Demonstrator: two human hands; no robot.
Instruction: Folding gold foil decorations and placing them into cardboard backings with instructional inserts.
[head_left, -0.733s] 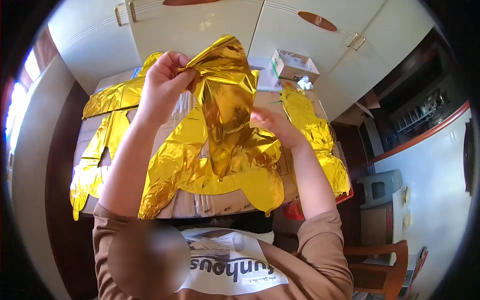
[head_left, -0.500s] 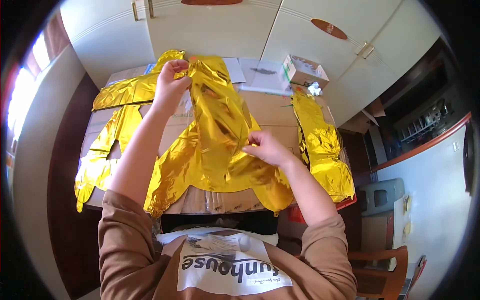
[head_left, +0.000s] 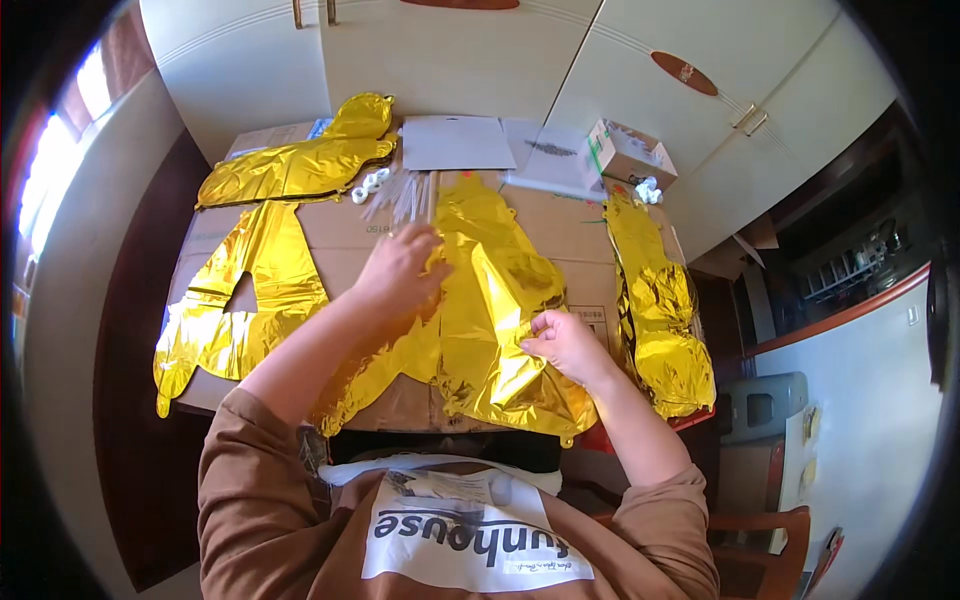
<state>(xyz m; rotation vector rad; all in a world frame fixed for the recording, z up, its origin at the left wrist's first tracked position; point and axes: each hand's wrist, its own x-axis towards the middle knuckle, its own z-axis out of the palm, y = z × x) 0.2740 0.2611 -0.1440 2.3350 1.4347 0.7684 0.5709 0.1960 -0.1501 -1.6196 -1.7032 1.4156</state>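
- The gold foil balloon (head_left: 495,300) lies flat on the cardboard-covered table (head_left: 345,225), right in front of the person, its long axis running from 12 o'clock, far from the body, down to 6 o'clock at the near table edge.
- The left hand (head_left: 400,272) rests on the balloon's left edge, at about 10 o'clock from the balloon's middle; its fingers are curled and look pinched on the foil, palm turned down.
- The right hand (head_left: 565,345) sits at about 4 o'clock from the middle, on the lower right part, thumb and fingertips closed on a fold of the foil.
- Both hands touch the balloon, so neither is nearer; the left one holds higher up the long axis, the right one lower and closer to the body.
- Both forearms come in from the lower edge and angle inward; the left is stretched further out, the right bent more.
- Around it: a second gold balloon (head_left: 245,295) lies at 9 o'clock, a third (head_left: 300,165) at 11 o'clock, and a crumpled one (head_left: 660,310) at 3 o'clock.
- Thin clear straws (head_left: 405,195) and small white rings (head_left: 370,185) lie just beyond the left hand, with white sheets (head_left: 455,142) and a small open box (head_left: 630,152) at the far edge.
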